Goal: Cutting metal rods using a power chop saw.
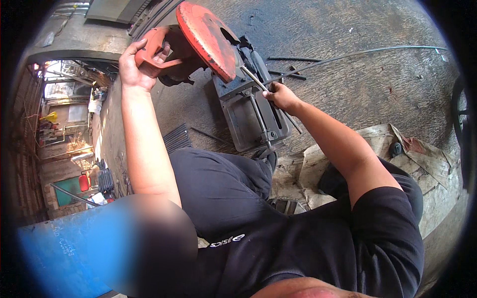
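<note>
In front of me on the floor stands a chop saw with a worn orange blade guard and a dark grey metal base. My left hand is wrapped round its orange handle, left of the guard. My right hand is closed on a thin metal rod, which slants across the base by the clamp screw. The rod's far end lies close to the guard's lower edge. The guard hides most of the blade area.
A long thin bar stretches from near my right hand towards the far right. Short dark rods lie beyond the base. Ribbed dark bars are left of it. A dirty sheet covers floor at right; a blue panel is lower left.
</note>
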`<state>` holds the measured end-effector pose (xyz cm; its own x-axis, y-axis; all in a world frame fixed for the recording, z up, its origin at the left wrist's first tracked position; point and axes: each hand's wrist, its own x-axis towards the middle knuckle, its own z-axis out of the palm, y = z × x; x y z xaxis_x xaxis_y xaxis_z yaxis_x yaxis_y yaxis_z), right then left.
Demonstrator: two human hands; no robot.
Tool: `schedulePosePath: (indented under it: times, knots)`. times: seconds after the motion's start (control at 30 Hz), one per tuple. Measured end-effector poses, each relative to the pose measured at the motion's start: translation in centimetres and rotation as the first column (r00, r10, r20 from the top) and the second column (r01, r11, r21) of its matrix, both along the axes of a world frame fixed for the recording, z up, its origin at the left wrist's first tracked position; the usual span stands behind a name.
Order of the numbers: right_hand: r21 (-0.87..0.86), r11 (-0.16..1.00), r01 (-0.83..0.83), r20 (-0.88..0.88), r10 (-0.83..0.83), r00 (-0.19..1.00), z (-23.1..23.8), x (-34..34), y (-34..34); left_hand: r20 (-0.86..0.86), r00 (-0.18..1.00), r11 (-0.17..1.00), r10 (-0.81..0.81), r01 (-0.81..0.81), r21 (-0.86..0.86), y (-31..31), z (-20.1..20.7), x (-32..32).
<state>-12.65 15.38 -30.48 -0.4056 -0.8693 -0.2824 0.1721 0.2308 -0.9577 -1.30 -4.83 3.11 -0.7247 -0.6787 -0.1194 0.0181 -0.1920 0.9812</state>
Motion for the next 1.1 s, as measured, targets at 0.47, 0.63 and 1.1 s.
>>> schedulePosePath:
  times: [0.47, 0.63, 1.1]
  knots:
    - [0.023, 0.988, 0.154, 0.03, -0.154, 0.988, 0.8, -1.2, 0.0, -0.022, 0.998, 0.997, 0.065, -0.066, -0.032, -0.6, -0.1, 0.0]
    - [0.071, 0.989, 0.133, -0.093, -0.127, 0.988, 1.0, -1.1, -0.4, -0.01, 1.0, 1.0, 0.009, -0.009, -0.01, -0.2, -0.1, 0.1]
    - [0.008, 1.0, -0.003, 0.213, 0.001, 0.977, 1.6, -1.0, -0.3, 0.0, 0.999, 0.999, -0.043, 0.043, 0.005, -0.1, 0.0, 0.0]
